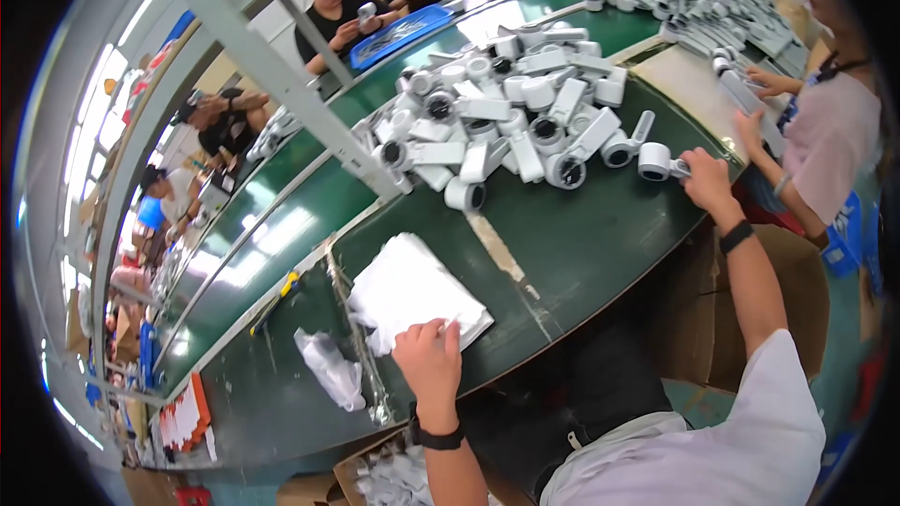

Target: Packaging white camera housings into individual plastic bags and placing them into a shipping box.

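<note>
My right hand (pixel 710 178) grips a white camera (pixel 655 162) by its narrow end, just off the right side of a heap. That heap of white cameras (pixel 527 91), with round heads, dark lenses and flat arms, spreads over the green table. Near the table's front edge, my left hand (pixel 429 361) has its bent fingers and thumb closed at the near edge of a stack of thin white sheets (pixel 417 286); its fingertips are partly hidden. A crumpled clear plastic bag (pixel 330 370) lies left of the stack.
Metal uprights (pixel 281 66) stand along the table's far side. A yellow-handled tool (pixel 288 285) and an orange-and-white box (pixel 186 415) lie left. Cardboard boxes (pixel 773 300) stand below the edge. A co-worker (pixel 825 150) handles parts at right; others sit across, near a blue tray (pixel 401 36).
</note>
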Demonstrator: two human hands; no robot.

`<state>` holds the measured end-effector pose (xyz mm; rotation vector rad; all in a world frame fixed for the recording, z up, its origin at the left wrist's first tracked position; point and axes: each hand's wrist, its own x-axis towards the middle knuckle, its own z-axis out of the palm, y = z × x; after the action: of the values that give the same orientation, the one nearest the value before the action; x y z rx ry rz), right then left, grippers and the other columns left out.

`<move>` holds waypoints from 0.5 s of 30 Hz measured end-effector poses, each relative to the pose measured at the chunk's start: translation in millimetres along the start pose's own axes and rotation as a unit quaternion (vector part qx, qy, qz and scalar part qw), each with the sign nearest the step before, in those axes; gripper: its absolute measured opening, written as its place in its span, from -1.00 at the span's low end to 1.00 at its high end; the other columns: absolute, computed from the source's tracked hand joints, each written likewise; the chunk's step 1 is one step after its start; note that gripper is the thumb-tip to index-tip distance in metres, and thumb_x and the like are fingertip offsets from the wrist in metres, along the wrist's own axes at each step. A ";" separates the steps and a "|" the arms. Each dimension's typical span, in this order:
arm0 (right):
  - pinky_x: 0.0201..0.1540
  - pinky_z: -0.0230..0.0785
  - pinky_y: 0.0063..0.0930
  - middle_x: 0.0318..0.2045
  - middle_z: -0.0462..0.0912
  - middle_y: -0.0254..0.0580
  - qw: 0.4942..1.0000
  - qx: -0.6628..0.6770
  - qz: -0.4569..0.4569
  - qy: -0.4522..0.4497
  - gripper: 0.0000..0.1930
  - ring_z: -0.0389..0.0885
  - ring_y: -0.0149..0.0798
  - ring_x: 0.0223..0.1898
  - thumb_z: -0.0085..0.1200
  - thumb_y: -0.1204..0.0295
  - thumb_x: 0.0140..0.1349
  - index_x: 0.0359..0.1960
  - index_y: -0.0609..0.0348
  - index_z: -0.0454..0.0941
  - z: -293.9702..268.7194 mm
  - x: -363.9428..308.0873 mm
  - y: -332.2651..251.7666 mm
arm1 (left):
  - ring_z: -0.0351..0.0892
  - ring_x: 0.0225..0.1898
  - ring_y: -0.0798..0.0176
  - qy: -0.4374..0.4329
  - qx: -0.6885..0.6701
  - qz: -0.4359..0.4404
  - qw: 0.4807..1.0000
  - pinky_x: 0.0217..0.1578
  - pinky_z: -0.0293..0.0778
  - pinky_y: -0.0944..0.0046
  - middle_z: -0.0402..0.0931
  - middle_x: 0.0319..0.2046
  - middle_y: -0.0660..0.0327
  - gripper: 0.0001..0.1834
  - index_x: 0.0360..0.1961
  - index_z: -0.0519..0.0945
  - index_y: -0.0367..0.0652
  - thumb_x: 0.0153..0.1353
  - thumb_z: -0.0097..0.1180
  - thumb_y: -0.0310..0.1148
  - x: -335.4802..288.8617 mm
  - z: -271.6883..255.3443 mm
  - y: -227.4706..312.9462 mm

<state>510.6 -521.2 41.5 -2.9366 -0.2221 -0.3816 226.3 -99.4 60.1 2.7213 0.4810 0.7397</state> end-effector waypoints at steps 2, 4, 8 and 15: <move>-0.09 0.36 -0.11 -0.16 0.56 -0.14 0.998 0.059 -0.010 -0.023 -0.66 0.56 0.00 -0.09 0.15 0.44 0.04 -0.09 0.07 0.53 -10.5 -10.1 -9.3 | 0.50 -0.29 0.03 0.011 0.022 -0.006 1.000 -0.24 0.37 0.07 0.60 -0.44 0.18 -0.85 -0.40 0.68 -0.13 0.07 0.27 -0.29 -1.4 0.0 -1.2; -0.19 0.44 -0.25 -0.23 0.57 -0.13 0.986 0.156 -0.053 0.013 -0.68 0.61 -0.10 -0.27 0.19 0.43 0.07 -0.12 0.20 0.50 -19.3 -25.2 -23.6 | 0.51 -0.29 0.03 0.026 0.032 0.000 0.999 -0.24 0.37 0.08 0.61 -0.43 0.19 -0.87 -0.42 0.69 -0.13 0.09 0.25 -0.30 -2.0 -3.9 -2.0; -0.33 0.45 -0.52 -0.28 0.55 -0.24 0.828 0.545 0.026 -0.130 -0.71 0.55 -0.39 -0.36 0.11 0.45 0.23 -0.04 0.21 0.42 -48.3 -63.5 -71.3 | 0.49 -0.33 -0.01 0.039 0.007 0.001 0.999 -0.27 0.37 0.07 0.61 -0.43 0.15 -0.87 -0.41 0.68 -0.18 0.15 0.21 -0.35 -0.4 -7.5 -4.1; -0.41 0.42 -0.57 -0.38 0.57 -0.30 0.658 0.714 0.012 -0.238 -0.59 0.54 -0.47 -0.47 0.26 0.48 0.08 -0.05 0.20 0.38 -54.2 -131.8 -147.2 | 0.55 -0.38 0.07 0.134 -0.047 0.012 0.990 -0.30 0.43 0.19 0.61 -0.46 0.10 -0.86 -0.36 0.66 -0.27 0.20 0.19 -0.39 -4.6 -18.7 16.4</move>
<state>346.7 -404.4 80.3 -1.3543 -0.3261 0.4478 216.7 -112.7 79.3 2.5557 0.4568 1.1140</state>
